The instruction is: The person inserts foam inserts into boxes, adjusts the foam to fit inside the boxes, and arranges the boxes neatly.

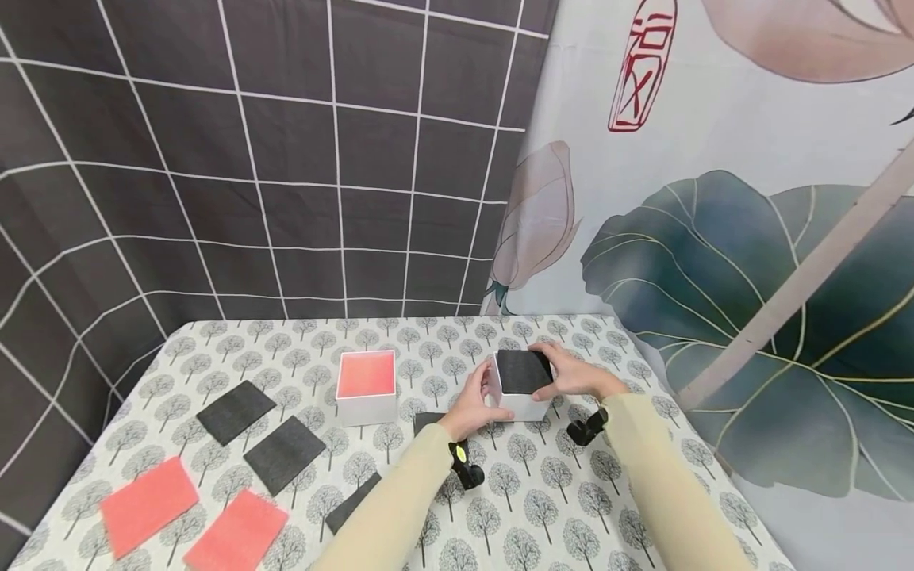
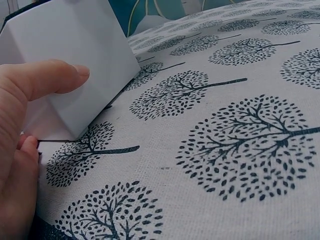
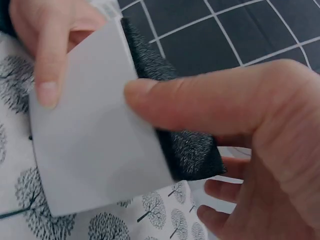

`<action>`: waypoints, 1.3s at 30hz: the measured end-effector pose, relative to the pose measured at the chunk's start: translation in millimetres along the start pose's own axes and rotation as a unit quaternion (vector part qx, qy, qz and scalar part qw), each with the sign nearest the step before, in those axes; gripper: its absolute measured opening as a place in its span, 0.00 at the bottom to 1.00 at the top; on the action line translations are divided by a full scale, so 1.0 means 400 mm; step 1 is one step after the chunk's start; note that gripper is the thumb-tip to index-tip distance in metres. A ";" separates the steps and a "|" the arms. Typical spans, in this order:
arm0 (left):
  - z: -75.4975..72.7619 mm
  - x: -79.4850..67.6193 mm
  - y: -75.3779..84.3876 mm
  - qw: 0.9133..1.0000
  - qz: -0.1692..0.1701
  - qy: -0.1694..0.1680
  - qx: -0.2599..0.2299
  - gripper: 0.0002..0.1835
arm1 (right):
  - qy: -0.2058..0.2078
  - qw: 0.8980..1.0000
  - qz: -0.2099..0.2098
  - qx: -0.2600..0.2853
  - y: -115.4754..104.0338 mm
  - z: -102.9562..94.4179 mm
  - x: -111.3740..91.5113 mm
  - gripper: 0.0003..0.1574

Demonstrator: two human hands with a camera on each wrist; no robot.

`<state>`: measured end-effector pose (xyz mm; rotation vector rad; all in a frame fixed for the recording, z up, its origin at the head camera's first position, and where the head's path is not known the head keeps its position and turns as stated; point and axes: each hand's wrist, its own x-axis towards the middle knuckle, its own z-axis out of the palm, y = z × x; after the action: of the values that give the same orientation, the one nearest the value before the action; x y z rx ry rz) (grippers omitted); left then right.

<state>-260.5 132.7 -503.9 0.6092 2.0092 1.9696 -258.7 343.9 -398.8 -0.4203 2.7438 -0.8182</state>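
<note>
A white cloth printed with grey trees (image 1: 550, 515) lies beneath a square white box with a coral-red top (image 1: 367, 392). Right of that red-topped box stands a second square white box (image 1: 521, 408), a black felt-like square (image 1: 524, 373) over its top. The left hand (image 1: 474, 404) curls around its side facing the red-topped box; the right hand (image 1: 571, 373) grips the opposite side, thumb and fingers parted across box and square. Left of the red-topped box and nearer the person lie two coral-red flat sheets (image 1: 148, 506), with two black flat sheets (image 1: 284, 454) between.
</note>
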 end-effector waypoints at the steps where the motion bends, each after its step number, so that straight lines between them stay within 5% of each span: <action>1: 0.004 0.003 -0.001 1.000 0.002 -0.004 0.000 0.55 | -0.005 1.000 0.004 0.004 0.003 -0.004 -0.001 0.59; 9: 0.004 0.009 -0.015 1.000 0.006 -0.001 -0.004 0.56 | -0.040 0.995 0.041 0.077 0.019 -0.003 0.000 0.59; 23: -0.015 -0.025 0.045 1.000 0.014 -0.012 -0.006 0.55 | -0.047 0.991 -0.009 0.124 0.039 0.021 -0.002 0.51; 31: -0.003 0.010 -0.023 1.000 0.003 0.004 0.001 0.57 | -0.041 0.989 -0.014 0.144 0.043 0.029 -0.004 0.43; 39: -0.003 0.006 -0.016 1.000 0.001 0.004 0.002 0.57 | -0.036 0.991 -0.020 0.128 0.035 0.038 -0.001 0.39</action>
<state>-263.9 132.8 -510.1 0.6068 2.0188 1.9719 -256.3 347.7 -418.8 -0.4438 2.5274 -1.1264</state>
